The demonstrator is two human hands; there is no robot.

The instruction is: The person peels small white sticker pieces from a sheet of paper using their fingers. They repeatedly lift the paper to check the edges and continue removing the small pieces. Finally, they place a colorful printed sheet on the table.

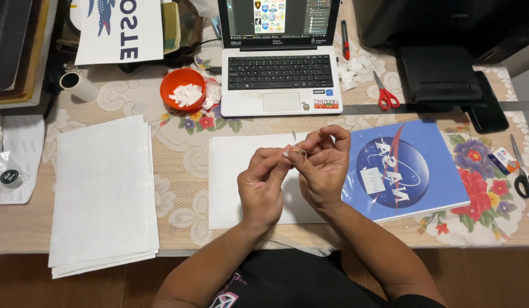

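Observation:
Both hands meet above a white sheet [230,177] lying in the middle of the table. My left hand [263,185] and my right hand [324,165] pinch a tiny white paper piece [289,152] between their fingertips. A thin curl of paper [294,137] sticks up from it. What the piece is exactly is too small to tell.
An open laptop [280,68] stands behind the hands. An orange bowl [182,88] of paper scraps sits to its left. A stack of white sheets [102,194] lies left, a blue folder [407,171] right. Red scissors [384,94], black scissors [524,177], a long ruler [435,106], a paper roll [79,85].

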